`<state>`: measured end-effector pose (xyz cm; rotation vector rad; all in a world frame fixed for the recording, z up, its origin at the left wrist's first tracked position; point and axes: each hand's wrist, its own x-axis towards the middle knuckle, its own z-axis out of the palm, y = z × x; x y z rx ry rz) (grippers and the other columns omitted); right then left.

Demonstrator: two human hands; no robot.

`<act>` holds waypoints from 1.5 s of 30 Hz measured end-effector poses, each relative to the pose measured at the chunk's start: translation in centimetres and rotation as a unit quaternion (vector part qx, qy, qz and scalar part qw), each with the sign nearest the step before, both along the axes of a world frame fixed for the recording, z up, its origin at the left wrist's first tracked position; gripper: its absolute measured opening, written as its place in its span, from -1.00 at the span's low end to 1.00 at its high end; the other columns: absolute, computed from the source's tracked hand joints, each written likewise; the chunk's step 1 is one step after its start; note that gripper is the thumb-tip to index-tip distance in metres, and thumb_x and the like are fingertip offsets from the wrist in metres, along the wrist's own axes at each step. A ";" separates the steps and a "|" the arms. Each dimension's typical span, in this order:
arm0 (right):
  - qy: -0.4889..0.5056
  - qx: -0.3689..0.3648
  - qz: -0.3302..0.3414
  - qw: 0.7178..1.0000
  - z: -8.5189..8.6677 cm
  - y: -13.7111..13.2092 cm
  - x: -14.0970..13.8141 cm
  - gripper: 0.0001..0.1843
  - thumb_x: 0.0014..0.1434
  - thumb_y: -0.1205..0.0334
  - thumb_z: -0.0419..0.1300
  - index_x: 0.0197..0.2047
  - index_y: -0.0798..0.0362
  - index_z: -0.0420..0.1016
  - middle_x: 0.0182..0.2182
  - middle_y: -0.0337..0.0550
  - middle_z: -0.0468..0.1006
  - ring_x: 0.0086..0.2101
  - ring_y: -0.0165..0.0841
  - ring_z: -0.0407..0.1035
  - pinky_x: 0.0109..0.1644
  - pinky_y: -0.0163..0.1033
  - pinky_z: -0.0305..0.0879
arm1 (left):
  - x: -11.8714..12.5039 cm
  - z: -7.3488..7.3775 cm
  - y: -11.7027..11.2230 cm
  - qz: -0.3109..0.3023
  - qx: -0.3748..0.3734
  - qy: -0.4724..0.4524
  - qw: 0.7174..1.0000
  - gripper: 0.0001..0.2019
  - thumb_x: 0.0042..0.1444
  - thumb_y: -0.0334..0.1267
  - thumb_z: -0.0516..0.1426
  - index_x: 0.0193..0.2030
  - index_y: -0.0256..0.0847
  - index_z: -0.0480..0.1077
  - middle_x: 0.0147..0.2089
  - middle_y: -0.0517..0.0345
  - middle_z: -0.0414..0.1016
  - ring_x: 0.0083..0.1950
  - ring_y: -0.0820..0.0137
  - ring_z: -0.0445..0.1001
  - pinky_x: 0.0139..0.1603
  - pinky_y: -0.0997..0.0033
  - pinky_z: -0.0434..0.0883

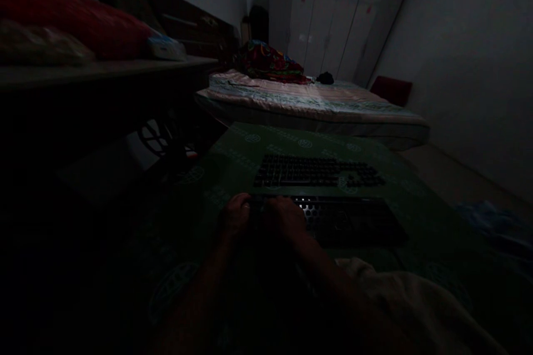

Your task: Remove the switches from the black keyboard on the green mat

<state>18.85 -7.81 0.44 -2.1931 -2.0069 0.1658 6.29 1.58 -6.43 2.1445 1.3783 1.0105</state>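
Observation:
A black keyboard base (353,222) lies on the green covered surface. Many of its key positions look bare, with round holes catching light near its middle. My left hand (236,213) is closed around the left end of the base. Over its left part is my right hand (286,215), with fingers curled down and pressed together. Whatever those fingers hold, if anything, is hidden in the dark beneath them. Behind the base, the black keycaps (308,169) are laid out in rows, in the pattern of a keyboard.
A crumpled pale cloth (408,294) lies at the front right. The green surface (266,136) bears printed globe marks. Beyond it stands a bed (291,97) with a dark red patterned blanket (270,61). To the left, a table (125,66) bears a red bundle (83,19).

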 end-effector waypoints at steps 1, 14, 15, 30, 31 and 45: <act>0.007 -0.001 -0.014 1.000 0.0 0.3 0.0 -0.73 0.19 0.21 -0.02 -0.12 0.04 0.42 -0.17 -0.06 0.49 -0.18 -0.26 0.38 -0.28 -0.26 0.28 | 0.0 0.0 0.0 0.000 0.000 -0.001 1.000 -0.70 -0.04 -0.29 -0.09 -0.25 -0.22 0.41 -0.09 0.03 0.48 -0.05 0.30 0.43 0.03 0.31 0.37; 0.031 0.005 -0.014 0.999 0.1 1.3 -1.4 -0.71 0.21 0.28 -0.06 -0.08 0.05 0.41 -0.15 -0.03 0.48 -0.16 -0.27 0.38 -0.25 -0.24 0.30 | -0.1 -0.5 0.2 0.005 0.003 -0.012 1.000 -0.70 -0.03 -0.31 -0.09 -0.25 -0.19 0.43 -0.09 0.06 0.49 -0.05 0.32 0.44 0.05 0.29 0.37; 0.032 0.000 -0.012 0.999 0.2 1.4 -1.5 -0.70 0.21 0.29 -0.07 -0.08 0.06 0.41 -0.15 -0.02 0.48 -0.16 -0.27 0.38 -0.25 -0.24 0.30 | -0.1 -0.5 0.3 0.006 0.002 -0.012 1.000 -0.70 -0.03 -0.31 -0.09 -0.25 -0.20 0.43 -0.09 0.05 0.49 -0.05 0.32 0.44 0.04 0.28 0.37; 0.022 -0.031 0.039 0.999 0.1 0.5 -1.2 -0.70 0.15 0.24 -0.01 -0.12 0.06 0.46 -0.19 0.00 0.49 -0.19 -0.24 0.40 -0.30 -0.26 0.30 | 0.0 -0.4 0.2 0.006 -0.003 -0.013 1.000 -0.69 -0.04 -0.29 -0.08 -0.25 -0.22 0.42 -0.08 0.01 0.48 -0.04 0.28 0.43 0.06 0.25 0.36; 0.021 -0.034 0.061 0.997 0.1 0.2 -1.5 -0.70 0.16 0.25 -0.02 -0.13 0.06 0.47 -0.20 0.00 0.49 -0.21 -0.25 0.40 -0.31 -0.27 0.30 | 0.0 -0.5 0.3 0.005 -0.002 -0.012 1.000 -0.70 -0.04 -0.29 -0.08 -0.25 -0.22 0.42 -0.09 0.02 0.48 -0.04 0.28 0.43 0.06 0.25 0.36; -0.087 -0.048 -0.009 0.995 0.6 -3.0 5.1 -0.76 0.15 0.30 0.00 -0.19 0.08 0.46 -0.21 -0.01 0.48 -0.20 -0.24 0.38 -0.31 -0.27 0.25 | 0.3 0.1 -0.3 -0.009 0.004 -0.003 1.000 -0.68 -0.01 -0.31 -0.10 -0.22 -0.24 0.42 -0.08 0.03 0.47 -0.02 0.30 0.42 0.09 0.28 0.33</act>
